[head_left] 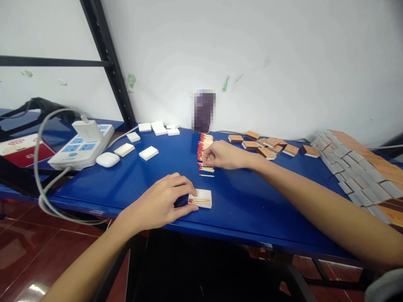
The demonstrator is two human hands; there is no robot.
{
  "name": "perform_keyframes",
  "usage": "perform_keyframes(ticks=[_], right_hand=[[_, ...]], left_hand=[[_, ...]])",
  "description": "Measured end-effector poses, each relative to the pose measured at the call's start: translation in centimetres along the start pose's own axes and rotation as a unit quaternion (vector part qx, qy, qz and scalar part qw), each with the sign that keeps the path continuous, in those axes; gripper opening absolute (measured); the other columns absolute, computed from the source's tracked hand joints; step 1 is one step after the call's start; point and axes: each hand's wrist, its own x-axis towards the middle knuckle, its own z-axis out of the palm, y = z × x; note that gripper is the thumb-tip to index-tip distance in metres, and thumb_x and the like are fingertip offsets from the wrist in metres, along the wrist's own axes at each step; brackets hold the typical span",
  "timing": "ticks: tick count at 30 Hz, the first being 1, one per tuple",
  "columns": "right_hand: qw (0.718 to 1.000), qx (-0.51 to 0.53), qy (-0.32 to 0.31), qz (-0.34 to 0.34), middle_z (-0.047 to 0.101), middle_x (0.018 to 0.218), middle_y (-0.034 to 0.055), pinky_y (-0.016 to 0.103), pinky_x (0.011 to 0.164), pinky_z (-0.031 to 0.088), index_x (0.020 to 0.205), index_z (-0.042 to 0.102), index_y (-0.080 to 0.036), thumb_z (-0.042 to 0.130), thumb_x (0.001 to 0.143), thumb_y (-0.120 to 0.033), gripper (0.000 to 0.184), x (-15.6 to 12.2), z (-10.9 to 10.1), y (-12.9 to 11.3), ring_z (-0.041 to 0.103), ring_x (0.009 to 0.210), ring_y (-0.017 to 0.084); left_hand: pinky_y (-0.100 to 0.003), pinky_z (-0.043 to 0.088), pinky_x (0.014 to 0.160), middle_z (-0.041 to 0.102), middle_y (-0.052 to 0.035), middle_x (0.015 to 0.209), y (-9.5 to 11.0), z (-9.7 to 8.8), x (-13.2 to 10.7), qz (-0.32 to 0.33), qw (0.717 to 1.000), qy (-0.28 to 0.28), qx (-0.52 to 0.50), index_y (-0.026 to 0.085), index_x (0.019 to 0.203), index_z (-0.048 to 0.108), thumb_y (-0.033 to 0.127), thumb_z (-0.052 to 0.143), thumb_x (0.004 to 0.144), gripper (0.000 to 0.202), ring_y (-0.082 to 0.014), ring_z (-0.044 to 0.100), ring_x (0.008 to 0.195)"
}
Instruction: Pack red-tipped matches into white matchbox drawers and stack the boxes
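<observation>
A small white matchbox tray (204, 195) lies near the front edge of the blue table, with a few red-tipped matches in its near side. My left hand (166, 199) holds the tray at its left end, thumb in front and fingers behind. Farther back, a long row of red-headed matches (201, 147) runs toward the wall. Over the row's near part is my right hand (222, 155), its thumb and fingertips pinched together among the matches. Whatever is between those fingertips is hidden. One single match (206, 175) lies a little nearer to me.
White trays (149, 153) lie at the back left, beside a white earbud case (107, 159) and a power strip (83, 147). Brown matchbox sleeves (250, 145) are scattered right of the row. Stacked matchboxes (355, 167) cover the right end. A blurred phone (204, 111) leans on the wall.
</observation>
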Motion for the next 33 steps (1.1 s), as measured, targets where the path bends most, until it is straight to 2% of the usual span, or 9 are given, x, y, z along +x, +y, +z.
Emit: perform_keyframes(ticks=[25, 33], right_hand=[[1.0, 0.021, -0.015, -0.005, 0.062, 0.061, -0.0002, 0.024, 0.057, 0.035, 0.073, 0.071, -0.014, 0.06, 0.076, -0.022, 0.014, -0.11, -0.23, 0.12, 0.05, 0.055, 0.01], [1.0, 0.025, -0.012, -0.011, 0.06, 0.058, -0.0006, 0.025, 0.058, 0.035, 0.072, 0.071, -0.013, 0.061, 0.079, -0.027, 0.018, -0.16, -0.23, 0.03, 0.048, 0.054, 0.01]], left_hand=[[-0.034, 0.045, 0.087, 0.066, -0.004, 0.106, -0.07, 0.08, 0.02, 0.001, 1.0, 0.001, 0.003, 0.02, 0.104, 0.066, 0.033, 0.063, 0.094, 0.017, -0.0197, 0.058, 0.095], [-0.033, 0.045, 0.087, 0.066, -0.0039, 0.105, 0.0, 0.0, 0.02, 0.002, 1.0, 0.003, 0.004, 0.02, 0.104, 0.066, 0.033, 0.063, 0.094, 0.017, -0.0194, 0.058, 0.095]])
